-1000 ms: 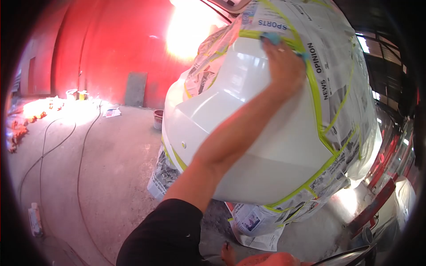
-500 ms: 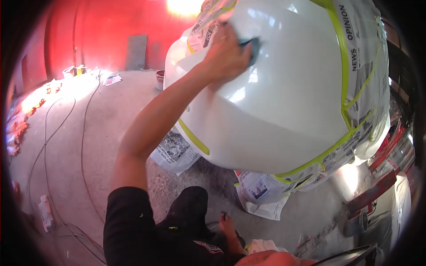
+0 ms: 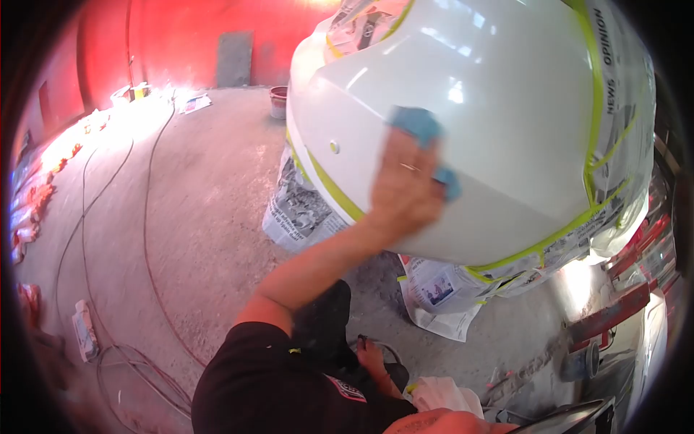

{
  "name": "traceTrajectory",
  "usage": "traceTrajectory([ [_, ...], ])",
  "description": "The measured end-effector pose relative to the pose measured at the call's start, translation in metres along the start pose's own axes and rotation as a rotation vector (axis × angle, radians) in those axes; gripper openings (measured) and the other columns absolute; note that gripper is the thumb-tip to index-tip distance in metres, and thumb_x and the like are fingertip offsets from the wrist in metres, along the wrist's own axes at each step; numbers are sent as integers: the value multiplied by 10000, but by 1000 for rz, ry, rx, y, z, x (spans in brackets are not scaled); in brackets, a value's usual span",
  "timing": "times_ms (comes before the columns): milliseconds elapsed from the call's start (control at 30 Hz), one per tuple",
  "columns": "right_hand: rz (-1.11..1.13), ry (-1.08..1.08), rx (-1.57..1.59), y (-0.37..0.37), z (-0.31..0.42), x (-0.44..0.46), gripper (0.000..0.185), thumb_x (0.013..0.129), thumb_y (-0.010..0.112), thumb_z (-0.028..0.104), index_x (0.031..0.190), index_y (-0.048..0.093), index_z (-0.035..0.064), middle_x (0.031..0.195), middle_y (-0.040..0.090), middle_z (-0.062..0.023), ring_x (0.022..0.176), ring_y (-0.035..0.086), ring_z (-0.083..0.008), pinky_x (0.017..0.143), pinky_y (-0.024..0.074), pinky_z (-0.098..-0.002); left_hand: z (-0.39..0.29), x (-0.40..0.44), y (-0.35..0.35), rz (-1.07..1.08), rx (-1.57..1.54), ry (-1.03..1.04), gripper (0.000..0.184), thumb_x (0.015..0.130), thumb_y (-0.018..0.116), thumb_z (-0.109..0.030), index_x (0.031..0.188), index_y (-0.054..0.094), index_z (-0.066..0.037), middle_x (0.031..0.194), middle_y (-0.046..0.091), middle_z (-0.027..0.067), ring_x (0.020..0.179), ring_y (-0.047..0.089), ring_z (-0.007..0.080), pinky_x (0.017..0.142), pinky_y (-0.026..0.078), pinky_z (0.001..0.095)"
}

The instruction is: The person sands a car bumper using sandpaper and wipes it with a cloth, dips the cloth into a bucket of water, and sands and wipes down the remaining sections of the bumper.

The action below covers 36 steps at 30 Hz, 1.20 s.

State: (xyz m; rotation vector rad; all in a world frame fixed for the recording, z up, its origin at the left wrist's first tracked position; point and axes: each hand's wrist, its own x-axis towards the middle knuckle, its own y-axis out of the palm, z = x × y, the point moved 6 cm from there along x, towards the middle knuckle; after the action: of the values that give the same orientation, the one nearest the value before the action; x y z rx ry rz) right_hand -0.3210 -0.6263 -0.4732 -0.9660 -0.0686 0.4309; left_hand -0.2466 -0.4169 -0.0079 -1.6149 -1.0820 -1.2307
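Observation:
My left hand (image 3: 408,181) is blurred by motion and reaches up from a black sleeve. It presses a blue-green cloth (image 3: 417,124) against a glossy white vehicle panel (image 3: 499,137); the cloth shows beyond the fingertips and beside the thumb. Lime-yellow tape (image 3: 594,108) and newspaper (image 3: 614,79) border the panel. Low in the view, near my body, my right hand (image 3: 370,356) is small and away from the panel, closed around something dark that I cannot make out.
Newspaper sheets (image 3: 437,293) hang below the panel. Hoses (image 3: 148,217) cross the concrete floor, with a white bottle (image 3: 84,331) at the left. A bucket (image 3: 278,103) stands behind the panel near the red wall (image 3: 173,43). Red metal parts (image 3: 611,315) lie at the right.
My left hand has moved with the cloth from the panel's upper taped edge, across its upper left, down to its lower middle. The view has tilted downward.

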Motion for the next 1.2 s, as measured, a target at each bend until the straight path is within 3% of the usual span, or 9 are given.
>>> traceTrajectory([
  [100,48,-43,-51,-9,8,6,383,975,430,351,1040,639,37,960,658,-275,916,626,-470,805,480,-565,-54,-11,11,90,104,371,473,830,563,-174,1269,549,4,1305,526,167,1300,455,325,1141,292,478],
  [300,68,-17,-59,-29,34,11,398,976,427,338,1087,621,9,971,637,-298,943,592,-501,813,465,-561,-33,-78,17,133,-2,400,431,858,538,-186,1229,554,32,1334,514,167,1325,439,268,1161,291,434],
  [400,46,-86,-103,-18,26,8,403,970,432,335,1092,626,4,975,638,-299,944,595,-499,818,464,-561,-18,-117,25,225,-68,192,441,853,582,-220,1198,548,52,1316,501,230,1314,427,361,1160,274,469],
  [467,116,-48,-213,-9,7,-2,403,966,431,332,1071,633,-1,973,635,-304,941,596,-499,817,469,-561,-7,-95,4,69,-107,-175,582,795,654,-286,1214,510,91,1321,455,282,1276,401,472,1135,264,538],
  [533,112,-34,-213,-3,-10,-15,411,966,426,340,1077,632,2,978,634,-303,938,596,-499,821,468,-564,10,-42,-16,49,-165,-246,736,822,646,-335,1295,391,168,1329,391,374,1277,336,550,1138,218,574],
  [733,207,63,-240,-6,-8,-30,447,968,403,371,1093,631,7,1012,638,-300,964,597,-500,859,456,-573,139,42,-27,-143,-97,-522,657,938,472,-236,1372,230,193,1310,387,418,1271,356,532,1104,269,523],
  [933,109,126,-224,-9,-5,-13,480,972,389,396,1126,617,2,1045,638,-298,991,594,-499,882,448,-571,288,38,7,-144,-220,-664,482,930,382,-201,1203,426,194,1213,480,394,1183,439,508,1032,337,524],
  [1100,85,92,-231,-14,-8,-21,504,976,384,417,1104,626,-7,1021,638,-305,992,589,-505,884,450,-563,333,-24,29,-223,-240,-638,410,943,336,-180,1140,475,152,1160,506,383,1147,483,490,990,359,542],
  [1200,16,167,-163,-35,-14,-20,505,979,403,423,1031,639,-20,968,634,-317,972,585,-512,848,452,-563,339,-43,26,-48,-376,-1005,417,945,329,-201,1162,502,110,1260,507,338,1171,498,461,1004,373,537],
])
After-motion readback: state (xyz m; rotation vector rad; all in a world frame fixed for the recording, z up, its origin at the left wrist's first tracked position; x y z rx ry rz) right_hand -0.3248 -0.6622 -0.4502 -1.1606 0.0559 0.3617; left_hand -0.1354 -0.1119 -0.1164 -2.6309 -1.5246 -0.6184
